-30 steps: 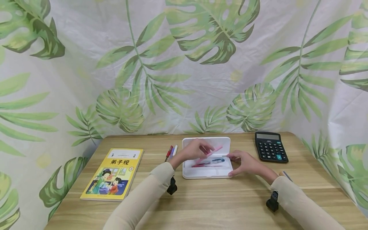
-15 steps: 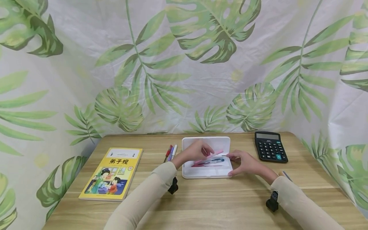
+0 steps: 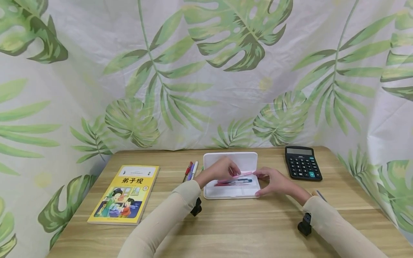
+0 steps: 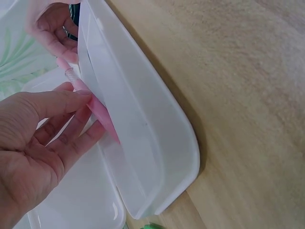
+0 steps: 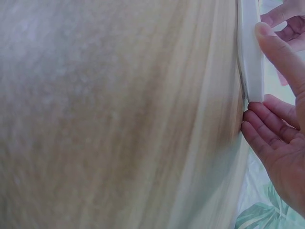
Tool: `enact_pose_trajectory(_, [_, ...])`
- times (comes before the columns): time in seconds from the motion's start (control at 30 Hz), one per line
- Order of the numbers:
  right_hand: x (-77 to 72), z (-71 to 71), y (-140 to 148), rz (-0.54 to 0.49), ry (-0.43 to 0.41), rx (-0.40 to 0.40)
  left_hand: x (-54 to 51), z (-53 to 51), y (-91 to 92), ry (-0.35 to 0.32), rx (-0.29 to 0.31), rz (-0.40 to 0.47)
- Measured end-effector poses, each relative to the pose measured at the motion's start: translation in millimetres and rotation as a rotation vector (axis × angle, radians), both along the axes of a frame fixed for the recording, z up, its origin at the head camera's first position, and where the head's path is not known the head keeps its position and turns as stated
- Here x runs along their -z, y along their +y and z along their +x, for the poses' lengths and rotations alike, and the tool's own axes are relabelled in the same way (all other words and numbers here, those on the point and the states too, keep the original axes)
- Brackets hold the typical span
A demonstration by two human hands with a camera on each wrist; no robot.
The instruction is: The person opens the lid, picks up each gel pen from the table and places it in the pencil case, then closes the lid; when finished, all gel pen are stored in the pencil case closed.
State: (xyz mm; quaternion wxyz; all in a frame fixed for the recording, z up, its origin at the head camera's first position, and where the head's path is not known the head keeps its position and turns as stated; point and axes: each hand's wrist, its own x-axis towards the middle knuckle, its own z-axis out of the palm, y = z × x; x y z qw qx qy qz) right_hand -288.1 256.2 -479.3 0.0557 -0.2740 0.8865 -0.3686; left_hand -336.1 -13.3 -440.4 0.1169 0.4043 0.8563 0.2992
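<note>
A white pencil case (image 3: 219, 193) lies on the table with its lid (image 3: 230, 156) raised at the back. My left hand (image 3: 221, 169) is over the case's left side, pinching a slim pink pen (image 4: 97, 107) between thumb and fingers. In the left wrist view, one end of that pen dips below the case wall and the other points toward my right hand. Several pens (image 3: 238, 182) lie in the rear compartment, partly covered by the left hand. My right hand (image 3: 274, 181) holds the case's right end, thumb at the front corner and fingertips (image 5: 255, 107) at the back.
Red, purple and white pens (image 3: 194, 170) lie left of the case, beside a green tip partly hidden by the left hand. A yellow book (image 3: 124, 195) is farther left. A black calculator (image 3: 303, 163) sits back right. Something blue and tan (image 3: 319, 195) is partly hidden behind the right forearm.
The pink pen, held in my left hand, has come down from a slant above the case to lie nearly flat at its rear compartment. My right hand stays on the case's right end.
</note>
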Motion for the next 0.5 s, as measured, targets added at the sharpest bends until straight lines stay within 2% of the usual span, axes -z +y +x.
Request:
enact_pose_trajectory(0.17, [-1.9,0.5,-1.0,-0.012,-0.014,-0.002,-1.7,1.4,0.3,-0.036,-0.003,0.007])
enact_pose_trajectory(0.37, [-2.5,0.4,-1.3,-0.012,-0.018,-0.005,-3.9,-1.9,-2.7,-0.084,0.000,0.044])
enact_pose_trajectory(0.5, [-2.6,0.9,-1.3,-0.013,-0.020,-0.006,-8.2,-2.9,-6.2,-0.145,-0.009,0.077])
